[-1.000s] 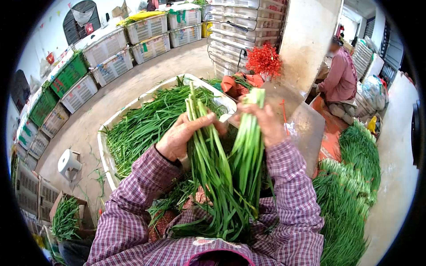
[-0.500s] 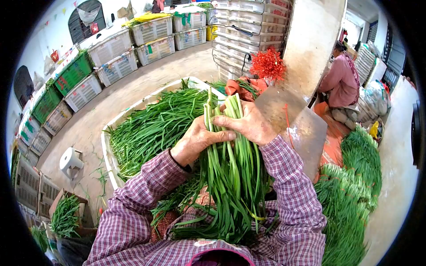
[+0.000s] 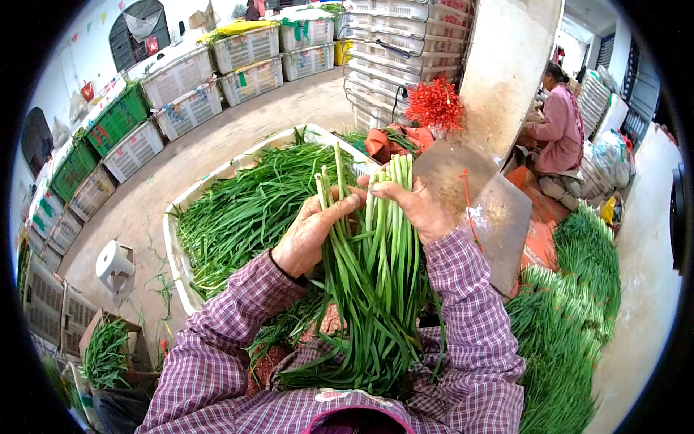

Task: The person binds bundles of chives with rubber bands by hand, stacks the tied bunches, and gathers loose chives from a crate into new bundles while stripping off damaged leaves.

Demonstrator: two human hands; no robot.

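You sit with both bare hands raised in front of your chest, each grasping long, flat-leaved green stalks with pale ends. Your left hand (image 3: 307, 235) pinches a slim cluster of green stalks (image 3: 343, 235), its thumb pressed across them; the fingers behind are partly hidden. Your right hand (image 3: 423, 206) is closed around a thicker bunch of green stalks (image 3: 388, 242), thumb in front, the pale ends pointing up and nearly level. Gripping near those ends probably lets you see and even them. The leaves hang down over your lap, which seems to support their loose length.

Just beyond your left forearm, a white plastic crate (image 3: 172, 249) brims with loose green leaves (image 3: 249, 206), apparently set close for easy reach. Ahead to the right, a spray of thin, bright red strands (image 3: 435, 106) stands beyond a worn, brownish flat board (image 3: 502, 213). To your right, bundled green stalks (image 3: 553, 354) lie in rows, pale ends aligned, perhaps to keep them tidy. Farther off sits a person in a pink top (image 3: 562, 126).
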